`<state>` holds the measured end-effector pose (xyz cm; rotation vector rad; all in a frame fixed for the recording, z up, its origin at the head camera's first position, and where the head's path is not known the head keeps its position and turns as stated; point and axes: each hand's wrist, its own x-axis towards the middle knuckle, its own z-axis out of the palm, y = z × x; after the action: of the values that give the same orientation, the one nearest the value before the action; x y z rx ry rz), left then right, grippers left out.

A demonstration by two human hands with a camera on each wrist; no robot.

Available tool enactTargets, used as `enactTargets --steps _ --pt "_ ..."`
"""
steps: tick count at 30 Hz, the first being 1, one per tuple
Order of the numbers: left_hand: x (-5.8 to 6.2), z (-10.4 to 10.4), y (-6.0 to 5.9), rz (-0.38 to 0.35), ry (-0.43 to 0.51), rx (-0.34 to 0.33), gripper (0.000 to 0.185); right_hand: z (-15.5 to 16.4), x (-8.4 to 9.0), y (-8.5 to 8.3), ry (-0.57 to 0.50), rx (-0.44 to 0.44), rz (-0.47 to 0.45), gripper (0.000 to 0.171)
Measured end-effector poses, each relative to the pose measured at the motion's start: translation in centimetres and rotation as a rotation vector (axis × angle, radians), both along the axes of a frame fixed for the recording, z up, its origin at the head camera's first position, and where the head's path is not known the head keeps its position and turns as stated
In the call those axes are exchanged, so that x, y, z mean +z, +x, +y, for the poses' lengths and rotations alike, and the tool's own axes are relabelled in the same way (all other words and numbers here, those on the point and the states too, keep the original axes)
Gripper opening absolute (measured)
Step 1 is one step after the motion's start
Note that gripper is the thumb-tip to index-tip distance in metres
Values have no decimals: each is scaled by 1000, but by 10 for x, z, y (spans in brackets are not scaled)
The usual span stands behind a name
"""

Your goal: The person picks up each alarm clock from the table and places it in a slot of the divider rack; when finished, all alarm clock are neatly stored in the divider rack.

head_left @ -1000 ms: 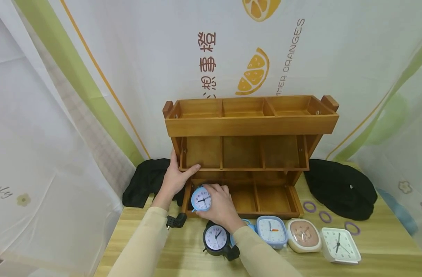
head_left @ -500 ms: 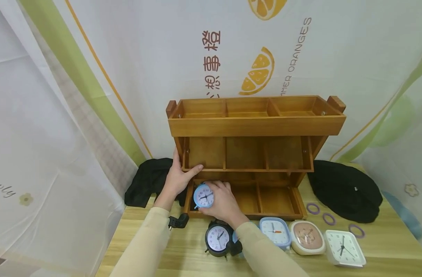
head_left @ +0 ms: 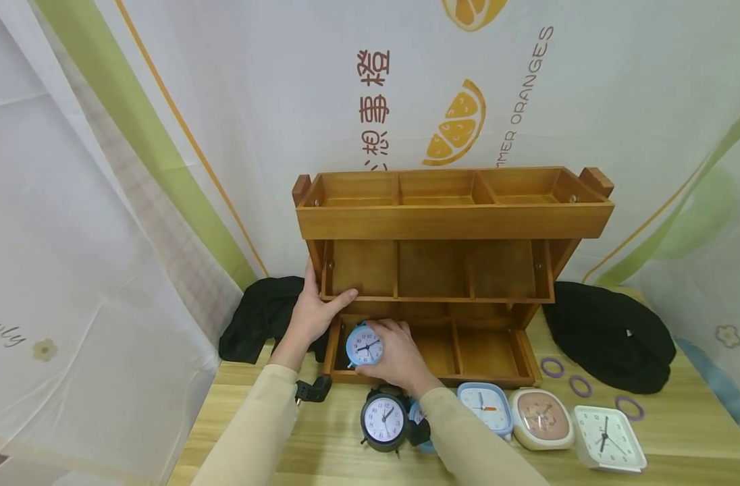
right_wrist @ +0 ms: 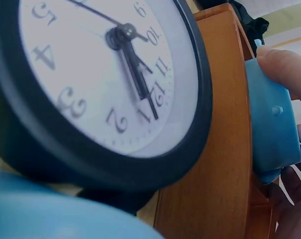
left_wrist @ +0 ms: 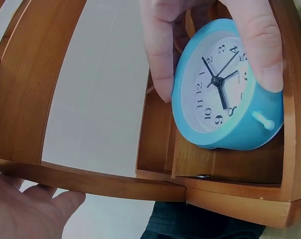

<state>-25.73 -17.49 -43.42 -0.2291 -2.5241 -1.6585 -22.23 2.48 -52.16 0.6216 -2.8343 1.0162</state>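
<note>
My right hand (head_left: 397,354) grips a small round light-blue alarm clock (head_left: 365,345), thumb on one side and fingers on the other. The clock leans back, partly inside the bottom tier's left compartment; the left wrist view shows its white dial and a peg-like foot beside the wooden wall. My left hand (head_left: 312,314) holds the left end of the middle tier of a three-tier wooden organizer box (head_left: 455,223), its thumb along the front edge. In the right wrist view, the held clock's blue back (right_wrist: 272,119) shows past a nearer black alarm clock (right_wrist: 203,99).
In front of the box stand a black twin-bell clock (head_left: 383,418), a partly hidden blue clock, a square blue clock (head_left: 485,408), a beige-and-brown clock (head_left: 541,418) and a white one (head_left: 610,439). Purple rings (head_left: 580,386) and black cloth (head_left: 607,337) lie at right.
My right hand and the blue clock have lowered slightly and shifted right within the left compartment. The left hand keeps its hold on the tier. The head view has shifted a little.
</note>
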Motion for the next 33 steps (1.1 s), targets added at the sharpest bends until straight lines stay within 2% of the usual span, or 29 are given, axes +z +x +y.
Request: enactTargets --steps 15,33 --pt "0 0 0 7 -11 -1 114 0 -8 -7 42 16 -26 94" --pt "-1 1 -1 6 -9 4 114 3 -15 -14 47 4 -110 94"
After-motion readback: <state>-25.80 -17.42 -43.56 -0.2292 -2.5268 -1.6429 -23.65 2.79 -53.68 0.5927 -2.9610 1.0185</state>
